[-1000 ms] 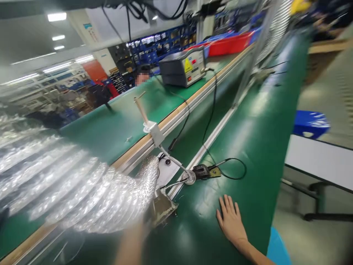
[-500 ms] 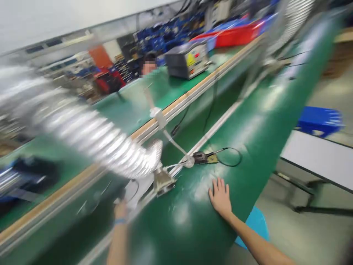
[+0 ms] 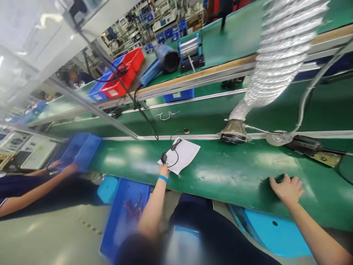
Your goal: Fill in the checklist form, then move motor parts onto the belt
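My left hand (image 3: 164, 170), with a blue band at the wrist, is closed at the near-left edge of a white sheet of paper (image 3: 185, 156). A small black box (image 3: 164, 158) with a coiled black cable (image 3: 176, 144) is at its fingertips, over the sheet. Whether the fingers pinch the box as well as the paper is hard to see. My right hand (image 3: 289, 189) rests on the green bench (image 3: 226, 173), thumb apart from the bent fingers. A dark patch, shadow or object, shows between thumb and fingers.
A fume hood nozzle (image 3: 234, 131) on a silver duct (image 3: 286, 55) stands behind the bench. A black tool (image 3: 306, 145) lies at right. Blue stools (image 3: 278, 232) and a blue bin (image 3: 121, 221) are below. At left, a co-worker's arms (image 3: 41, 187) reach to a blue crate (image 3: 82, 147).
My view has swung left along the bench. The paper and black box in my left hand now lie over the bench surface. My right hand's fingers, earlier flat, are more bent.
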Action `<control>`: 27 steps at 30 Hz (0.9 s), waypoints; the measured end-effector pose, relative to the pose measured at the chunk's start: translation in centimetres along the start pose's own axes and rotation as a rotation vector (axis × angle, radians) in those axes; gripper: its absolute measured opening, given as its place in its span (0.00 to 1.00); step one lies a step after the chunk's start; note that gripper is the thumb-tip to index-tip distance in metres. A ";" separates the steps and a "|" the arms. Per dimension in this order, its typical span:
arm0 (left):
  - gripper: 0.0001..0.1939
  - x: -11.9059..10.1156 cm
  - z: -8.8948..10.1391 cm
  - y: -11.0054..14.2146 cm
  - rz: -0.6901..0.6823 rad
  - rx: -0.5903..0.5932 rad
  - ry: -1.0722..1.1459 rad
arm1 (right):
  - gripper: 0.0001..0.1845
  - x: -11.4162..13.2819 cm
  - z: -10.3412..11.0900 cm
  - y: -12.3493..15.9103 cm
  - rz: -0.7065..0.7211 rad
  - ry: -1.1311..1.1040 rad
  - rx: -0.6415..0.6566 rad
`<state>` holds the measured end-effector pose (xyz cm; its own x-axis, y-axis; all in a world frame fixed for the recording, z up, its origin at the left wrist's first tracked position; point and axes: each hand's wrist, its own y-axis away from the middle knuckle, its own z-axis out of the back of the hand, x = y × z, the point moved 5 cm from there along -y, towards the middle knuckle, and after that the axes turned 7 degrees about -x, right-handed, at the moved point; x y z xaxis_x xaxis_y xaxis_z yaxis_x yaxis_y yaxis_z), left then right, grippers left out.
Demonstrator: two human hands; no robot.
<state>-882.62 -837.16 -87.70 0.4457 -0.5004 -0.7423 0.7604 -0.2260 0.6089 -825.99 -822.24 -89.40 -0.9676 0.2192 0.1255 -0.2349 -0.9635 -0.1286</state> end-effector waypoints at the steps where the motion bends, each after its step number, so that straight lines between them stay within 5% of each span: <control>1: 0.13 0.7 1.8 -0.2 -0.003 -0.015 -0.024 | 0.36 1.2 -0.2 1.1 0.042 -0.009 0.036; 7: 0.14 1.5 12.7 -1.6 -0.147 -0.169 -0.259 | 0.33 12.1 -2.1 11.1 0.460 -0.112 0.198; 10: 0.17 0.2 15.9 -2.0 -0.312 -0.260 -0.413 | 0.31 18.3 -2.0 15.6 0.771 -0.180 0.270; 15: 0.34 -1.2 15.0 -2.9 -0.596 -0.209 -0.660 | 0.30 29.0 -2.2 20.5 1.223 -0.248 0.393; 18: 0.28 -1.7 14.2 -4.8 -0.627 -0.187 -0.772 | 0.30 34.0 -3.8 22.8 1.409 -0.231 0.498; 22: 0.14 -4.0 16.3 -7.4 -0.642 -0.162 -0.846 | 0.31 36.6 -5.7 24.2 1.477 -0.144 0.568; 27: 0.12 -10.4 23.1 -10.5 -0.717 -0.291 -0.854 | 0.31 35.3 -5.7 23.5 1.437 -0.048 0.565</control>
<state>-906.20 -848.89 -79.89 -0.5141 -0.7625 -0.3927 0.8392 -0.5419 -0.0464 -866.23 -836.25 -93.60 -0.3336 -0.9067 0.2579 0.9354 -0.2844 0.2099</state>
